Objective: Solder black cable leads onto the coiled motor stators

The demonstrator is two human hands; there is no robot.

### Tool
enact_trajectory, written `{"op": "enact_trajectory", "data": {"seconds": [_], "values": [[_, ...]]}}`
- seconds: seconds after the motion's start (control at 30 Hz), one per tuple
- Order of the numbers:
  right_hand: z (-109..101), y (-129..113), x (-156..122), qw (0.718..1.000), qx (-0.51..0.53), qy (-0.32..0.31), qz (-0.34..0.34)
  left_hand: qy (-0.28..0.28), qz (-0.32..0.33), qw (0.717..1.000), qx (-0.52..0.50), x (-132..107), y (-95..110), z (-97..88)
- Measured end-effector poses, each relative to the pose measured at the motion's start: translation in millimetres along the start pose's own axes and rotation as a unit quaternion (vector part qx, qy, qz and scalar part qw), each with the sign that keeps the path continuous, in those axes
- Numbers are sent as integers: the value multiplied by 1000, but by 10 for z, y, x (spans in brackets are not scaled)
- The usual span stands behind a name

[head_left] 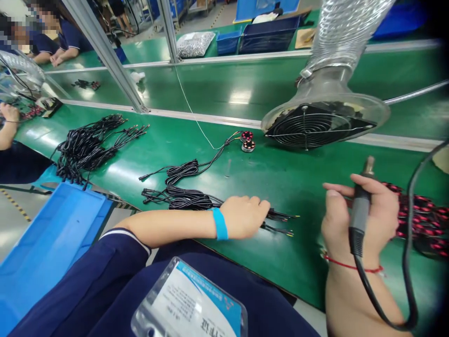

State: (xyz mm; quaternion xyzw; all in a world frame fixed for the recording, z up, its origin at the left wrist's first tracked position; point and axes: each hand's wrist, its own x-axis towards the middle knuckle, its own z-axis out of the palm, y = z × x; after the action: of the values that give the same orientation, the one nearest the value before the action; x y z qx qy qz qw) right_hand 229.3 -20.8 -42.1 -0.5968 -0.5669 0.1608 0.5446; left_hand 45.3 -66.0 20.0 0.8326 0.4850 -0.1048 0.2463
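My left hand (244, 217), with a blue band at the wrist, is closed over a bundle of black cables (191, 199) on the green bench. Thin stripped wire ends (286, 217) stick out past its fingers. My right hand (377, 210), with a red string at the wrist, grips a soldering iron (361, 206) by its grey and black handle. The iron's metal end points up and away from me, and its black cord loops down over my forearm. Beyond the left hand lie a coiled cable (182, 171) and two small round motor parts (248, 146) with copper windings, joined to wires.
A fume hood with a fan grille (308, 131) hangs over the bench. Several red-and-black motor parts (424, 215) lie at the right. At the left are a cable pile (91, 145) and a blue bin (52, 238). Another person's arm (10, 126) rests further left.
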Motion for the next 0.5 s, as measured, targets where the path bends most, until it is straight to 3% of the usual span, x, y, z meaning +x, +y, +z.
{"op": "enact_trajectory", "data": {"seconds": [0.1,0.2,0.27,0.33,0.43,0.5], "values": [[-5,-25,-31,1000,0,-19,13,-22,32,999,-6,-211,-283,-319],[-14,-37,-46,999,5,-28,25,38,-43,998,-3,-503,-800,-540],[-22,-41,-49,999,2,-27,25,72,-178,980,48,-691,-1171,-542],[-27,-47,-53,999,1,-30,23,23,-260,961,90,-836,-1475,-460],[-29,-62,-58,999,14,-32,24,13,-234,970,68,-940,-1749,-363],[-25,-70,-60,999,20,-32,28,31,-212,973,87,-946,-1850,-412]]}}
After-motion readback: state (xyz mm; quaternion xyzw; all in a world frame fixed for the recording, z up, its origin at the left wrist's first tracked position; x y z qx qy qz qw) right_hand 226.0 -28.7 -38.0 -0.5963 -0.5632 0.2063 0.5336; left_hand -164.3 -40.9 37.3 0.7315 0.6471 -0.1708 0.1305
